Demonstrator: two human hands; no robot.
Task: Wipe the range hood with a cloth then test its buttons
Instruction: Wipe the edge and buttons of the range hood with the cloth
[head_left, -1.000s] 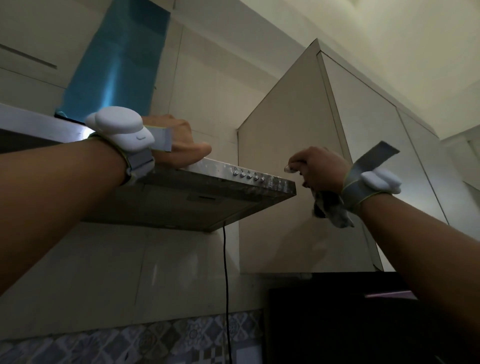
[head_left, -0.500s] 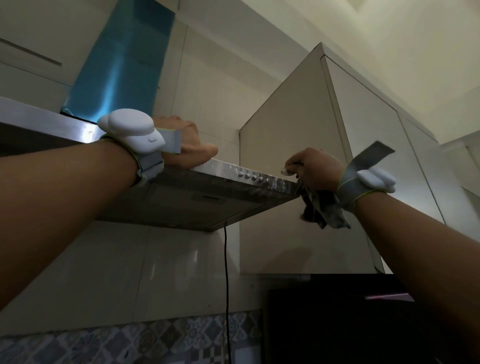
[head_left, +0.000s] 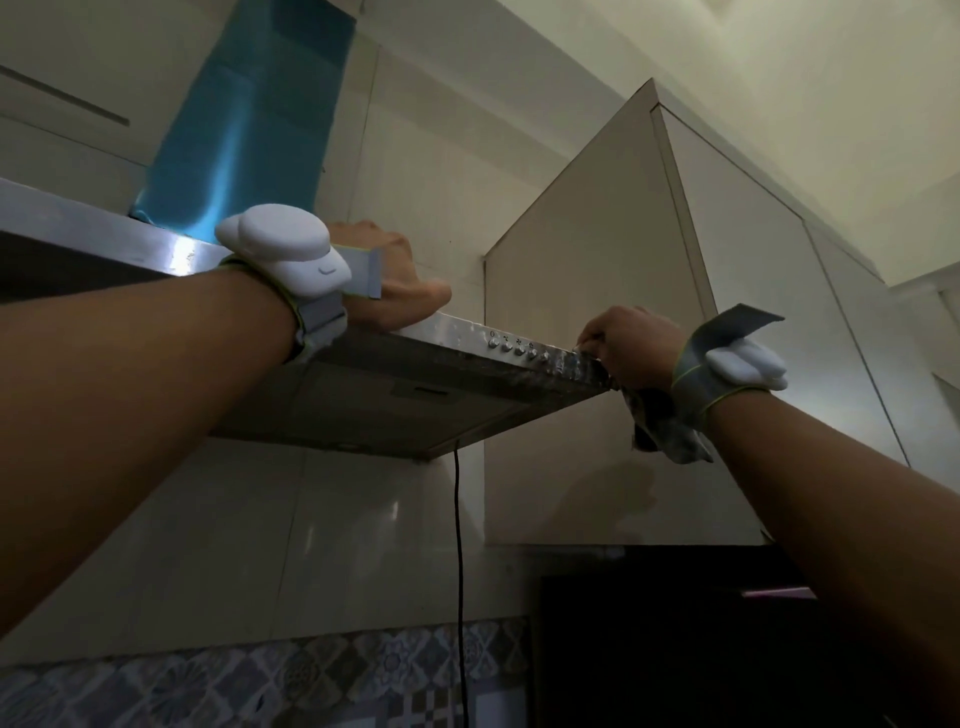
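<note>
While both arms reached up, the left hand (head_left: 400, 291) sat on top of the range hood (head_left: 363, 395) at its steel front lip, just right of the blue-filmed chimney (head_left: 249, 130) rising from the hood's top. Its thumb lay along the lip; the fingers went over the top and out of sight, so I could not tell whether they were curled or flat. A grey band with a white device (head_left: 283, 254) circled that wrist. Further right along the front strip ran a short row of round buttons (head_left: 519, 349), untouched, with a thin black cord (head_left: 458, 519) hanging down the wall below the hood's corner. At the strip's right end, just beside the last button, the right hand (head_left: 631, 348) was closed in a fist round a cloth (head_left: 670, 439) – dark and mottled, perhaps damp – and pressed against the metal, the loose cloth dangling below the wrist. A second white device (head_left: 743, 366) sat on that wrist. Behind it stood a beige wall cabinet (head_left: 587, 249), and patterned tiles (head_left: 311, 675) ran along the bottom.
</note>
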